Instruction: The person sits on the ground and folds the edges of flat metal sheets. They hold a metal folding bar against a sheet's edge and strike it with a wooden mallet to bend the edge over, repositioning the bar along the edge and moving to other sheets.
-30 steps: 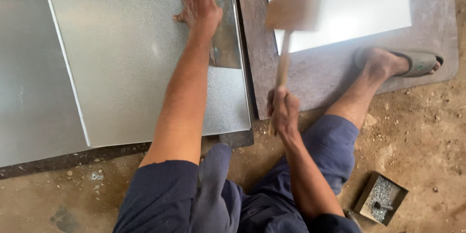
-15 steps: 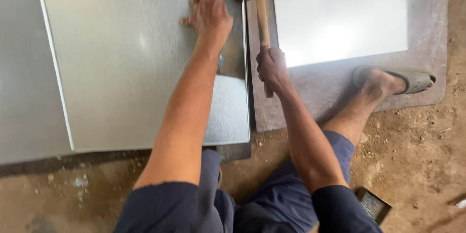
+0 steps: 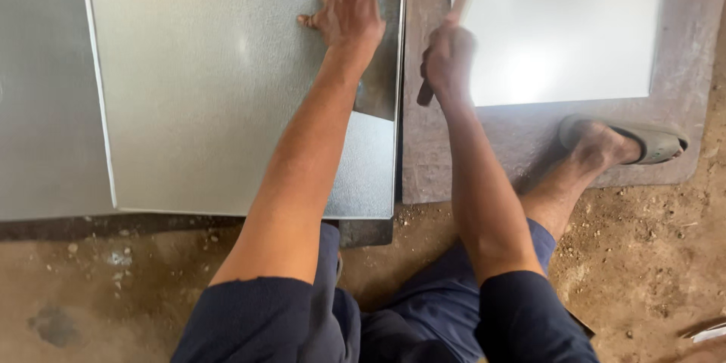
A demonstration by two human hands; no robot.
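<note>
Two hands busy. Left hand spread flat, palm down, pressing galvanized sheet near its right edge, gripping nothing. Right hand just beside it, fist closed round wooden handle of a mallet; head out of view above. Sheet's folded edge between both hands, lying on dark metal bar. Second sheet beyond right hand on grey slab; sandalled foot on slab, below-right. Step, likely: hammering the fold flat, mid-swing. Next blow needs aim on the seam, clear of left fingers.
</note>
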